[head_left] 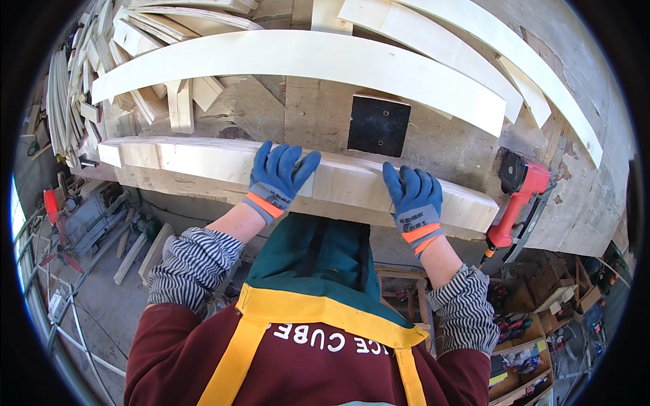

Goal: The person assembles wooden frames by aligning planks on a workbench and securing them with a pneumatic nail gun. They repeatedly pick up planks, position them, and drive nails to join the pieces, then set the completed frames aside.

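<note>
A thick curved beam of layered plywood (217,160) lies along the near edge of the workbench, running left to right in front of me. My left hand (281,174), in a blue-coated grey work glove, grips it near the middle, fingers hooked over its upper edge. Further right, my right hand (414,196) wears a matching glove and holds the same beam, its fingers bent over the top. Part of the beam's face is hidden behind both hands. Just beyond it, between the hands, a black square plate (379,125) lies on the bench.
A red and black nail gun (525,196) rests by the beam's right end. Long curved plywood strips (298,54) lie across the far side of the workbench (311,108). Offcuts (179,108) are piled at far left. Below right stand wooden bins (521,365) with tools.
</note>
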Demonstrator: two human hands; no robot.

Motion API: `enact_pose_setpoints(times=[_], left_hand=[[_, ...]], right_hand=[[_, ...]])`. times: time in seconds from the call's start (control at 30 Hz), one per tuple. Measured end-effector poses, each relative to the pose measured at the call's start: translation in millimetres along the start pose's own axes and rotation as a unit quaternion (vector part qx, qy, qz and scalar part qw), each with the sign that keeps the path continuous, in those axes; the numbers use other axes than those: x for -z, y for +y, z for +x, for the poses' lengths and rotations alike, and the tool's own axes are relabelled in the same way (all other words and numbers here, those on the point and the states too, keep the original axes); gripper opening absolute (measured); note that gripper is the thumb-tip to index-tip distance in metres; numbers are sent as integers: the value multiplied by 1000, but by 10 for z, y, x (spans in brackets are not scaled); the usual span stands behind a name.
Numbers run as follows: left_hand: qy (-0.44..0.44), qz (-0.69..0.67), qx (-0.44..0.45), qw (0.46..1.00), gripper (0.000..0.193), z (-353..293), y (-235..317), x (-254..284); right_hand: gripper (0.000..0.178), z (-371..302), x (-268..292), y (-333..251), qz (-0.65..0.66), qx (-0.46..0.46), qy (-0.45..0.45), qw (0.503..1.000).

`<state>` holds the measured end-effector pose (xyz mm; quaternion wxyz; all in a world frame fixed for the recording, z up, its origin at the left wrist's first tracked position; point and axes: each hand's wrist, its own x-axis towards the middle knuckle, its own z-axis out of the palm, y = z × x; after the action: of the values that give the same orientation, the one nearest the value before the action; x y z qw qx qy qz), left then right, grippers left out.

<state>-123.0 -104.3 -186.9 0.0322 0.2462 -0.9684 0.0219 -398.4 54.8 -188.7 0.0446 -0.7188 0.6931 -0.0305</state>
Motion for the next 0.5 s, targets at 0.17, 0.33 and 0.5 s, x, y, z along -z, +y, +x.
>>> enact_pose_setpoints(times=[0.17,0.33,0.5], left_hand=[[2,4,6,1000,55,-3,16,3],[-12,6,2,1000,58,-3,17,11],[-13,5,1,1000,60,-7,13,1]], right_hand=[[67,-8,15,-2,5,0,-4,1000],[67,-5,26,5,6,-1,-9,1000],[66,3,57,4,12,-1,-4,1000]])
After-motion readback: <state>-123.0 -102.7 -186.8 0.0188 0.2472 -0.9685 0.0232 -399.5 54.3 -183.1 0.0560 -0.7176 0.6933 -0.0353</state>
